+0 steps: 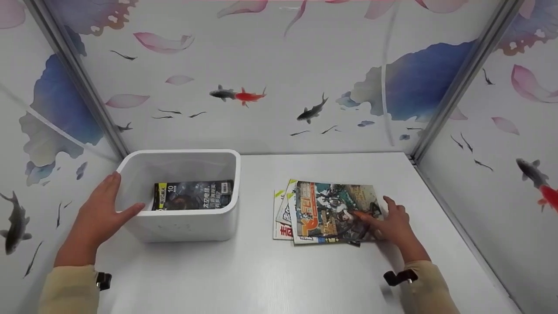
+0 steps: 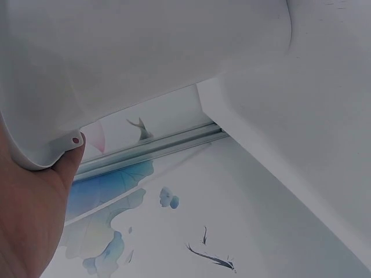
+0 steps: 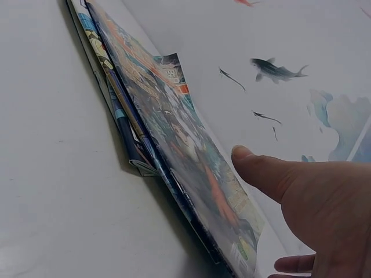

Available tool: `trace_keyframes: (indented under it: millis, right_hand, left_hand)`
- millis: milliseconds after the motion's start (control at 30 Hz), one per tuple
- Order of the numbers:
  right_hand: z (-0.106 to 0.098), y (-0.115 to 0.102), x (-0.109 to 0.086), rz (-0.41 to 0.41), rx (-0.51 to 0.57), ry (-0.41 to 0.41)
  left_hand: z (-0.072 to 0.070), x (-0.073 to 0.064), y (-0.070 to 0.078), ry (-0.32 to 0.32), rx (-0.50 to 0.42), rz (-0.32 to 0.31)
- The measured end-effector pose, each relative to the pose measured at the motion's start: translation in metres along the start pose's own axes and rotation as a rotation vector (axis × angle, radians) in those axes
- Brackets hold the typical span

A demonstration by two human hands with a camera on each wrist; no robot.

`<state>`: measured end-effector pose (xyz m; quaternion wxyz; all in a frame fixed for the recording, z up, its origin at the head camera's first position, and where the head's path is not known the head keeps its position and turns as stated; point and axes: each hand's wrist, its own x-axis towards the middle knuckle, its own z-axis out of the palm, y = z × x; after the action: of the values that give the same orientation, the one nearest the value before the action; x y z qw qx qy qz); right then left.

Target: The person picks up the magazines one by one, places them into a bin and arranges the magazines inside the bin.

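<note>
On the left stands a white plastic bin (image 1: 183, 226) with a magazine (image 1: 196, 195), dark-covered, lying inside it. My left hand (image 1: 98, 216) holds the bin at its front left corner, thumb over the front rim and fingers along the left side. The left wrist view shows the bin's outer wall (image 2: 116, 58) with the hand at a small holed tab. Several magazines lie in an uneven stack to the right, a colourful magazine (image 1: 335, 209) on top. Close at the stack's right edge, my right hand (image 1: 394, 224) has its thumb overlapping the cover and its fingers spread beyond the edge.
Both things stand on a white table (image 1: 261, 274). White panels (image 1: 283, 56) printed with fish and petals enclose it at the back and sides, joined by grey metal posts (image 1: 466, 83). A black clip-like piece (image 1: 401, 277) sits at the right cuff.
</note>
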<state>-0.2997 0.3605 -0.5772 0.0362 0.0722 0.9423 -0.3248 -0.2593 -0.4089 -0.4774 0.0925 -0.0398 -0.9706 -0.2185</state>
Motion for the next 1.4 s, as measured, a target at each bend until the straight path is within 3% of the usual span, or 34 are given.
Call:
trace_keyframes:
  millis: [533,933,1400]
  right_hand:
    - [-0.011,-0.006,0.005,0.036,-0.085,-0.134]
    - [-0.006,-0.011,0.007,0.017,-0.132,-0.139]
    - [0.0,-0.001,0.016,0.007,0.018,-0.177]
  left_hand:
    - [0.001,0.002,-0.001,0.001,-0.02,-0.009]
    - [0.0,0.002,-0.001,0.004,-0.012,0.011]
    - [-0.001,0.002,-0.002,-0.005,-0.016,0.001]
